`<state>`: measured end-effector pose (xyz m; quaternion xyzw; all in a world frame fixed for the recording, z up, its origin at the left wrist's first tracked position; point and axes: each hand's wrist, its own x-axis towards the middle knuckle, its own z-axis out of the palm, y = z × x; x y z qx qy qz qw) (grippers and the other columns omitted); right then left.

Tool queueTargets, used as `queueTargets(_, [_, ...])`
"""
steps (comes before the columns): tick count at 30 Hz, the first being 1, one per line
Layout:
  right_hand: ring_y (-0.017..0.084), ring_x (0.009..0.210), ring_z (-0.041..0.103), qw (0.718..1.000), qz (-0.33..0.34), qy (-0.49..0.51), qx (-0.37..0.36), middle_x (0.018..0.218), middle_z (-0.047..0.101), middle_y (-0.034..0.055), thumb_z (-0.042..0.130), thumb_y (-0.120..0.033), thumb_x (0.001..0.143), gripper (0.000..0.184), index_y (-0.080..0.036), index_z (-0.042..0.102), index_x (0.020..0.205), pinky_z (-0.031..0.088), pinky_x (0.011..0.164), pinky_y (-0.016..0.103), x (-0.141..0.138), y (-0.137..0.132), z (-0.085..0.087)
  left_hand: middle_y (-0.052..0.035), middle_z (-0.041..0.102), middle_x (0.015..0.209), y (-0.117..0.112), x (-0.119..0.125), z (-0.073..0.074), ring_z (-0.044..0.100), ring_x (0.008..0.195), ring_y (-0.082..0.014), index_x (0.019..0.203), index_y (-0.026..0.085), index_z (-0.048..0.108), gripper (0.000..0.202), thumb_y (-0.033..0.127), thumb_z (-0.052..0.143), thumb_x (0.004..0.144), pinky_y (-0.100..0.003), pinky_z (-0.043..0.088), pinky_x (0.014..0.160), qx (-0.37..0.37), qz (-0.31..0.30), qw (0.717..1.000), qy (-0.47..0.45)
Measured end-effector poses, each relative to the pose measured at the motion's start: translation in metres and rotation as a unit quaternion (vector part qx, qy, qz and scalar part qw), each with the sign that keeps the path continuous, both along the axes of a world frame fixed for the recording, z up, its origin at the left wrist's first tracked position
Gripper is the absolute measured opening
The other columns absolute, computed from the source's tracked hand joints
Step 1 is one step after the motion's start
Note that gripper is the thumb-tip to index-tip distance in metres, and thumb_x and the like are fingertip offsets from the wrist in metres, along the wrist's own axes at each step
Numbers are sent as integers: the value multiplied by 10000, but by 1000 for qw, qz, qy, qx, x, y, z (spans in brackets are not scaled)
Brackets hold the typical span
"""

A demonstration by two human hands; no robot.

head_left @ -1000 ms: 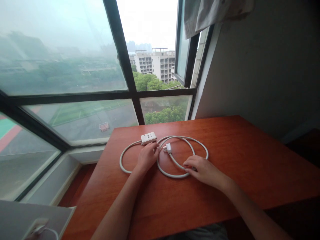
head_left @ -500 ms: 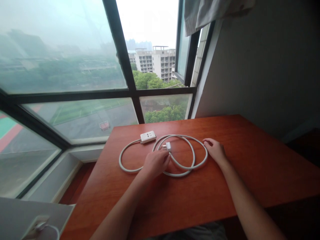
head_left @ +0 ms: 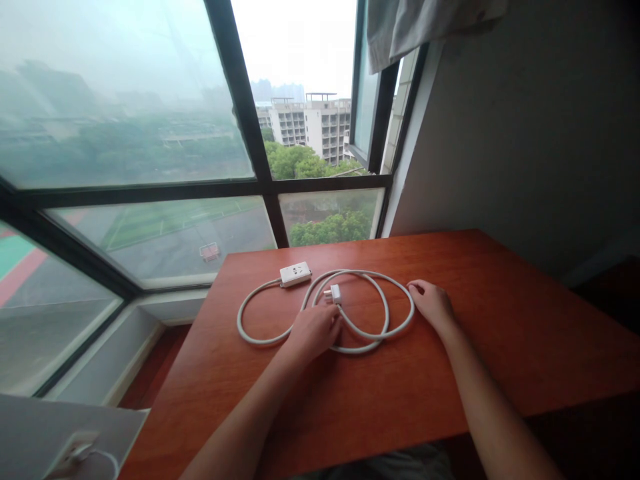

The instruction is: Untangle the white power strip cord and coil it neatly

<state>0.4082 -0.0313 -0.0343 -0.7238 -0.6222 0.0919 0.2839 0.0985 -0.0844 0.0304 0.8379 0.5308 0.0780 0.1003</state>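
A white extension cord [head_left: 413, 311] lies in loose overlapping loops on the reddish-brown table. Its socket block [head_left: 295, 274] rests at the far left of the loops, and its plug [head_left: 335, 294] sits near the middle with the pins pointing left. My left hand [head_left: 316, 330] reaches over the loops, its curled fingers closed at the cord just below the plug; the fingertips are partly hidden. At the right edge of the loops is my right hand [head_left: 433, 305], thumb and bent fingers drawn together on the cord's outer curve.
The wooden table [head_left: 380, 400] stands against a large dark-framed window [head_left: 150, 195]. A grey wall [head_left: 510, 133] rises on the right, and a curtain [head_left: 415, 27] hangs above. At lower left, a wall outlet [head_left: 75, 453] has a white cable plugged in.
My left hand has shifted very slightly, its fingers curling a little closer together by the plug. My right hand and the loops look almost unchanged.
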Motion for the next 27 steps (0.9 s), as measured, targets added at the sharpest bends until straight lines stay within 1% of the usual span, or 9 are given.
queueTargets(5, [231, 828, 653, 1000, -5, -12, -3, 905, 724, 76, 461, -342, 858, 287, -221, 716, 907, 453, 696, 301, -3, -1, 2, -74, 685, 820, 0, 4, -3, 649, 758, -219, 814, 221, 650, 352, 429, 392, 932, -288, 436, 652, 8, 42, 999, 1])
queueTargets(10, [205, 778, 626, 998, -1, -51, 26, 887, 686, 83, 506, -354, 837, 246, -203, 700, 855, 444, 670, 291, -10, -4, 2, -81, 681, 777, -2, 14, -8, 650, 745, -221, 772, 211, 650, 472, 540, 350, 926, -296, 434, 661, 8, 77, 997, -9])
queueTargets(13, [187, 769, 614, 998, 23, -54, 39, 885, 659, 71, 528, -314, 813, 196, -202, 684, 853, 451, 676, 284, -13, -4, 1, -80, 684, 802, -3, 20, -9, 650, 751, -220, 787, 207, 637, 431, 564, 419, 890, -293, 433, 655, -4, 89, 996, -20])
queueTargets(16, [171, 742, 604, 998, 39, -26, 51, 849, 646, 53, 533, -246, 769, 155, -197, 666, 833, 463, 692, 282, -14, -3, -1, -75, 683, 823, -1, 27, -12, 646, 764, -226, 815, 203, 616, 334, 516, 505, 854, -301, 437, 654, -10, 101, 994, -38])
queueTargets(19, [174, 701, 601, 994, 44, 77, 68, 817, 654, 52, 551, -268, 742, 153, -180, 647, 823, 488, 703, 306, -17, 0, -1, -56, 675, 810, 1, 32, -18, 632, 760, -209, 810, 198, 585, 211, 405, 551, 830, -293, 433, 648, -11, 114, 989, -89])
queueTargets(21, [182, 695, 614, 978, 56, 188, 69, 814, 671, 57, 584, -322, 741, 190, -171, 636, 844, 505, 697, 320, -21, -1, 3, -36, 661, 773, 2, 34, -21, 615, 728, -183, 794, 196, 562, 138, 331, 551, 817, -277, 428, 634, -17, 118, 983, -141])
queueTargets(24, [177, 681, 627, 925, 96, 363, 56, 840, 692, 71, 651, -393, 737, 292, -159, 616, 908, 517, 679, 322, -30, -5, 14, -20, 654, 782, 2, 34, -21, 599, 697, -149, 891, 196, 554, 101, 259, 496, 839, -256, 436, 634, -25, 95, 968, -231])
queueTargets(26, [161, 670, 619, 886, 119, 444, 56, 885, 700, 86, 692, -402, 726, 364, -149, 611, 974, 517, 678, 320, -36, -9, 23, -15, 656, 814, 2, 32, -15, 595, 697, -136, 1025, 203, 541, 184, 246, 441, 876, -247, 443, 646, -20, 60, 958, -278])
queueTargets(27, [153, 665, 610, 872, 127, 469, 56, 908, 701, 91, 707, -398, 720, 398, -147, 612, 1014, 516, 672, 317, -39, -12, 28, -14, 654, 817, 2, 30, -11, 592, 698, -134, 1066, 208, 533, 212, 251, 414, 896, -246, 443, 651, -12, 46, 956, -290])
